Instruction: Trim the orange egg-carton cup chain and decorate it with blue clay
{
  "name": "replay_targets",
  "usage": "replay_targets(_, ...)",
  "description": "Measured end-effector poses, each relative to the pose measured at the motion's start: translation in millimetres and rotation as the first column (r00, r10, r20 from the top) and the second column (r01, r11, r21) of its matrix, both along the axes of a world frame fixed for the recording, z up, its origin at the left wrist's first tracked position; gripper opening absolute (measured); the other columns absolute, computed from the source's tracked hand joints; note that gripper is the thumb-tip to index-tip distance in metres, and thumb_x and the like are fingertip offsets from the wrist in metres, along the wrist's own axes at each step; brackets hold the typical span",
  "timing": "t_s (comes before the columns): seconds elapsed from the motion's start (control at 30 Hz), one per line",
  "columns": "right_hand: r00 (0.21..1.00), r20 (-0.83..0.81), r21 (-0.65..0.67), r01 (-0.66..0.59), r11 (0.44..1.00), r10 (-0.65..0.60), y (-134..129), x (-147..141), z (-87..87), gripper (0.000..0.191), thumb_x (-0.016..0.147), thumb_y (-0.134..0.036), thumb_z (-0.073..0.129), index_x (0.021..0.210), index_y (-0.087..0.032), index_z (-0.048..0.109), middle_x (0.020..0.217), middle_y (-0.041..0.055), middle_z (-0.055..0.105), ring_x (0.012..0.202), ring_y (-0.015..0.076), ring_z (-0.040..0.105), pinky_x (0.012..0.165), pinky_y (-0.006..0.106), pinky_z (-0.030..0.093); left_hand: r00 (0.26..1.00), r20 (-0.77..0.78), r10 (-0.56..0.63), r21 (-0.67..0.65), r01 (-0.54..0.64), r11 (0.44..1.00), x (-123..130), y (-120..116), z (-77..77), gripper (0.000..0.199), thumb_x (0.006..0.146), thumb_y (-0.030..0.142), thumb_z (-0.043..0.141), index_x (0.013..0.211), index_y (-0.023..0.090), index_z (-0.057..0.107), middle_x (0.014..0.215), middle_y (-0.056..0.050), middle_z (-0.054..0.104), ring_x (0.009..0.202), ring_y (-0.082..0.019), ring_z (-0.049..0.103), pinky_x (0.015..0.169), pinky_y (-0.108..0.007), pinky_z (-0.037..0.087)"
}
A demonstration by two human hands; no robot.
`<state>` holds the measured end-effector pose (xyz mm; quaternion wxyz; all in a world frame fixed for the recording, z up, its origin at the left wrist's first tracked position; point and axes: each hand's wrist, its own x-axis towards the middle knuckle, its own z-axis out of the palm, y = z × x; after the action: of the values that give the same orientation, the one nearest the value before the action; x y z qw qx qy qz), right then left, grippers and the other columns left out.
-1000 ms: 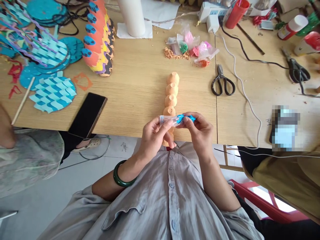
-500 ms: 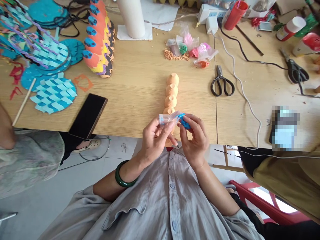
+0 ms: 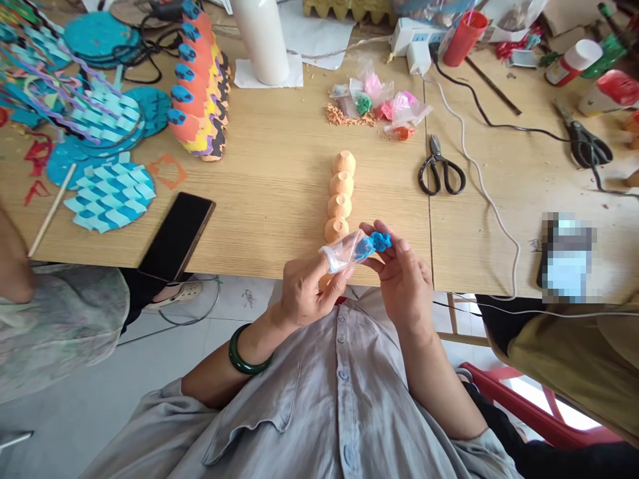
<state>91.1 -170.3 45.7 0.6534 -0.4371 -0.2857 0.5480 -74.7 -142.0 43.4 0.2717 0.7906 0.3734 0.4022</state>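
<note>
My left hand grips a small clear plastic bag, with a finger apparently inside its mouth. Soft blue clay sticks out of the bag's far end, and some of it shows through the plastic. Around that blue lump the fingers of my right hand are closed. Just beyond both hands, a strip of orange egg carton lies on the table with its cups in a row; its near end is hidden behind my hands.
Black-handled scissors lie to the right. Bagged coloured clay sits farther back. On the left are a phone, woven blue discs and a painted egg-carton piece. A white cable crosses the right side; people sit at both sides.
My right hand has shifted right and turned, and more of the blue clay shows outside the bag. My left hand has moved slightly, with its finger pushed toward the bag's mouth.
</note>
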Motion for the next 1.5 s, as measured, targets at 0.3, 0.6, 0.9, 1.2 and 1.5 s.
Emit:
replay_targets(0.3,0.896,0.436,0.118,0.031,0.993,-0.079,-4,-6,-4.8,0.037,0.095,-0.030,0.070,0.131,-0.038,0.071,0.136,-0.0006,0.074,0.124,0.0218,0.071,0.104,0.045,0.063,0.851,0.485,0.202,-0.671,0.214,0.710,11,1,7.0,0.029,0.094,0.046,0.069,0.102,0.018,0.066,0.110,-0.008,0.080,0.082,-0.023,0.081,0.075,-0.034,0.068)
replay_targets(0.6,0.940,0.320,-0.003,0.127,0.992,-0.120,10,-1,-14.9,0.018,0.090,-0.040,0.075,0.103,-0.028,0.079,0.094,-0.0009,0.080,0.070,0.0145,0.075,0.069,0.034,0.068,0.814,0.502,0.292,-0.825,0.350,0.444,15,6,14.1,0.040,0.091,0.056,0.068,0.101,0.018,0.063,0.079,-0.004,0.078,0.055,-0.019,0.075,0.052,-0.026,0.062)
replay_targets(0.9,0.787,0.528,0.230,0.231,0.946,-0.320,7,-1,-5.3,0.026,0.098,-0.044,0.064,0.118,-0.033,0.076,0.121,0.0036,0.079,0.118,0.0240,0.073,0.105,0.048,0.060,0.825,0.461,0.326,-0.860,0.325,0.394,16,8,18.4,0.048,0.087,0.060,0.070,0.105,0.016,0.065,0.082,-0.007,0.080,0.052,-0.019,0.073,0.048,-0.026,0.061)
replay_targets(1.2,0.864,0.391,0.209,0.251,0.945,-0.316,10,-7,-2.9,0.023,0.101,-0.040,0.060,0.117,-0.033,0.075,0.114,0.0002,0.081,0.106,0.0205,0.078,0.104,0.046,0.060,0.853,0.448,0.268,-0.827,0.282,0.486,13,-1,16.8,0.050,0.091,0.063,0.064,0.111,0.018,0.059,0.111,-0.013,0.080,0.051,-0.016,0.073,0.049,-0.026,0.062)
replay_targets(1.5,0.887,0.288,0.215,0.308,0.927,-0.361,18,5,-3.5,0.022,0.101,-0.041,0.059,0.110,-0.029,0.075,0.103,-0.0001,0.081,0.098,0.0173,0.078,0.102,0.042,0.061,0.833,0.491,0.254,-0.795,0.309,0.523,5,-10,20.0,0.050,0.090,0.064,0.065,0.106,0.018,0.056,0.098,-0.010,0.081,0.050,-0.018,0.073,0.048,-0.027,0.061)
